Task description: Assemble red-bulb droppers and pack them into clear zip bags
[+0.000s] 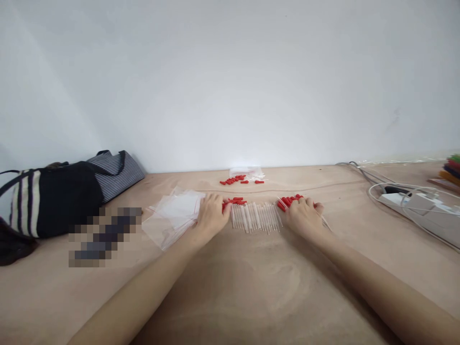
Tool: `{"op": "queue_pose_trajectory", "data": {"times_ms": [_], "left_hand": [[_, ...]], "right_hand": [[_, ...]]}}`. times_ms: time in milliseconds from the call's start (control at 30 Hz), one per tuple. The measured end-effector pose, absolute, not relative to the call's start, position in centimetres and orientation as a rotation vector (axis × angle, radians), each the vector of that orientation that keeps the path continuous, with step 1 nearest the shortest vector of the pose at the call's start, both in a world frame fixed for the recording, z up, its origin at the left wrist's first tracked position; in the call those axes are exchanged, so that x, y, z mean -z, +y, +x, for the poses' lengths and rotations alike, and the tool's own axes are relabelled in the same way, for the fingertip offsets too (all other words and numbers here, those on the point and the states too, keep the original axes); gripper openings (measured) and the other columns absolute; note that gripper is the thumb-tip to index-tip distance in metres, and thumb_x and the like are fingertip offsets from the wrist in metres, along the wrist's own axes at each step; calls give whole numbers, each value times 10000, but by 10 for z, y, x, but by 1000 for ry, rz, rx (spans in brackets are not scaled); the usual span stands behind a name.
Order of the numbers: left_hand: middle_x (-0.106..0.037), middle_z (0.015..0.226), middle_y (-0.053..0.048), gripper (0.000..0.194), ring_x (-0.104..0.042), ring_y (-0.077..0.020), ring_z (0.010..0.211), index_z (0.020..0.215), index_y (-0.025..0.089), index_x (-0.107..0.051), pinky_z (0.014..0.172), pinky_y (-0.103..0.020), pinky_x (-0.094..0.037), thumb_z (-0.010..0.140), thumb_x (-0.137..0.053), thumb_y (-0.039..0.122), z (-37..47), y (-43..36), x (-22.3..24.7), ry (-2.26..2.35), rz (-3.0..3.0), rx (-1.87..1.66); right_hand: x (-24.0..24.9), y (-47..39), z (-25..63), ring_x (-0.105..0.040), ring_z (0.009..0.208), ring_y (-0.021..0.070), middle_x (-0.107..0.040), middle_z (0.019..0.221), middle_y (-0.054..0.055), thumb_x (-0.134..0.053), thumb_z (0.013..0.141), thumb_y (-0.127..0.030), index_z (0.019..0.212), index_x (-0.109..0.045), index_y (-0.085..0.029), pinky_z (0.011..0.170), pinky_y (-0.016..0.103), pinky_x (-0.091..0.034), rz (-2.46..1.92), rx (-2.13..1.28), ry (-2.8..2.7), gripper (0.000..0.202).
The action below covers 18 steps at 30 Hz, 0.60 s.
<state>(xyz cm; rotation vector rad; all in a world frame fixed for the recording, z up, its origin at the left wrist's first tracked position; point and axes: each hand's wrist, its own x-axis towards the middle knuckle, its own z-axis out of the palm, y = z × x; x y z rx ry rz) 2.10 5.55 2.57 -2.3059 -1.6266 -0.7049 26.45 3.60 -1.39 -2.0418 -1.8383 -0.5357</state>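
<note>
Side by side on the wooden table lies a row of thin, clear-white sticks (255, 218), between my two hands. At the row's left end, my left hand (212, 213) has its fingers curled down, with a small red bulb-shaped piece (225, 205) at the thumb and fingertips. More red pieces (237, 200) lie just beyond the sticks. My right hand (304, 215) is closed over a cluster of red bulb-shaped pieces (283, 203) at the right end; its fingertips are partly hidden. Thin sticks show on both sides of that hand. Flat clear zip bags (172, 213) lie beside my left hand.
Farther back are loose red pieces (232, 180) and a clear bag (246, 171) with white sticks by it. Black and striped bags (118, 175) stand left, near a blurred-out patch (108, 237). A white power strip (420, 211) with cables and a colourful bundle (452, 170) lie right.
</note>
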Motion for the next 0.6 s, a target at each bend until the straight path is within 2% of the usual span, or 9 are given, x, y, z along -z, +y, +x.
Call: {"op": "queue_pose_trajectory", "data": {"times_ms": [67,200,300,367,600], "left_hand": [[-621,808,-27,86,-534,-189,815,786,181,-573,749,-321,-384,791,-495,216,20,35,-17,-1443,-2527,803],[-623,803,-27,70,-537,-186,792,803,187,-562,739,-335,-381,803,-495,205,17,0,3,-1232,-2824,877],[-628,832,-41,122,-542,-196,812,892,195,-582,735,-337,-393,790,-515,189,15,-8,8,-1202,-2900,915],[-626,827,-44,157,-547,-192,797,919,200,-601,719,-331,-405,789,-514,180,16,-8,8,-1198,-2929,927],[-619,773,-25,159,-545,-173,747,853,233,-662,672,-314,-407,795,-520,193,17,-7,8,-1248,-2909,911]], "right_hand": [[11,27,266,-484,788,254,-597,748,131,-339,809,-210,739,-579,-125,762,451,-255,-1929,480,-1880,264],[13,1,262,-500,712,162,-590,719,41,-341,849,-178,762,-538,-167,778,359,-277,-1425,243,-2099,216],[18,-21,251,-498,731,145,-594,762,39,-350,848,-135,944,-555,-169,749,317,-287,-1140,144,-2246,229],[21,-31,243,-490,719,140,-600,742,33,-363,840,-117,1021,-564,-188,754,324,-272,-1069,170,-2278,280],[23,-35,236,-468,756,157,-614,687,11,-443,819,-154,973,-622,-268,826,398,-186,-1099,224,-2258,262]]}}
